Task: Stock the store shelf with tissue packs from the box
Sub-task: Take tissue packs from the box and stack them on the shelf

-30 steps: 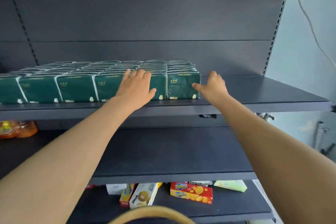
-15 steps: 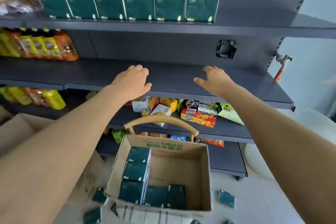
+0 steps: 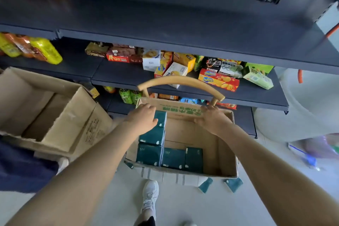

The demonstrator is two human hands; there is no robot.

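Head view, looking down into the box. The cardboard box point(image 3: 225, 152) stood open-topped in front of the dark shelf point(image 3: 165, 29), with a curved wooden bar point(image 3: 180, 80) arching just behind its far wall. The remaining tissue packs point(image 3: 173, 158) were dark green. They stood on edge in a file along the box's left wall and in a short row along its near wall, and the rest of the floor was bare cardboard.

The left hand point(image 3: 142, 118) lay over the farthest pack point(image 3: 159, 128) of the left file with its thumb on the pack's broad face. Its fingers were hidden behind the hand, so a closed grasp could not be confirmed. The right hand point(image 3: 212, 120) was at the far wall of the box, fingers loosely spread and holding nothing.

No tissue packs lay on the shelf boards in view. Two loose packs point(image 3: 233, 184) lay on the floor beside the box. Snack cartons point(image 3: 219, 80) filled a lower board, and a second carton point(image 3: 55, 115) stood to the left.

The packs were probably light, soft and compressible, and their glossy film wrap was likely slippery. A firm pinch across the two broad faces would suit a single pack. A whole file could be pressed between both palms at its end faces, squeezed gently so the middle packs did not slip out.
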